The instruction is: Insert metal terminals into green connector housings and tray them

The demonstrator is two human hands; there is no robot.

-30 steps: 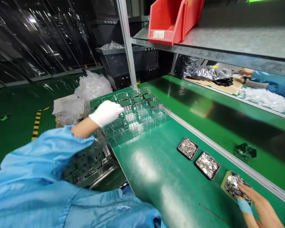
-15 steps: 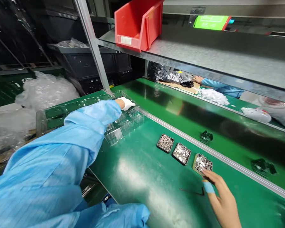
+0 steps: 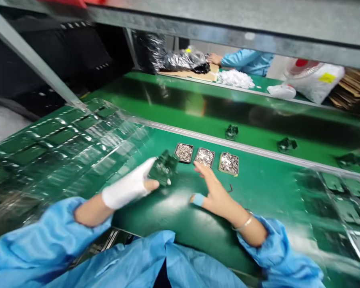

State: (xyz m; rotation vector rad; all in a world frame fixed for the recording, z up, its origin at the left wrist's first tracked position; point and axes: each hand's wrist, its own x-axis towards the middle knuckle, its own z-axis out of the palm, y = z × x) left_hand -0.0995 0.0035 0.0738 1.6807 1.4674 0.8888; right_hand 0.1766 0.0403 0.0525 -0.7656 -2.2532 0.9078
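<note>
My left hand, in a white glove with a bare thumb, grips a dark green, glossy plastic part above the green work table. To its right, my right hand hovers with thumb and fingers apart and nothing between them; a light blue wrap covers its thumb. Behind the hands stand three small square dishes of tiny metal pieces: a left dish, a middle dish partly covered by my right fingertips, and a right dish. A dark hex key lies beyond my right hand, partly hidden.
Clear compartment trays lie at left and right. Past a metal rail, several similar dark parts sit on a green belt. A metal shelf crosses overhead. A co-worker's sleeve shows at the far side.
My left hand has come back from the clear tray with a dark green plastic part in it. My right hand has left the right dish and moved towards the part. The view has turned right.
</note>
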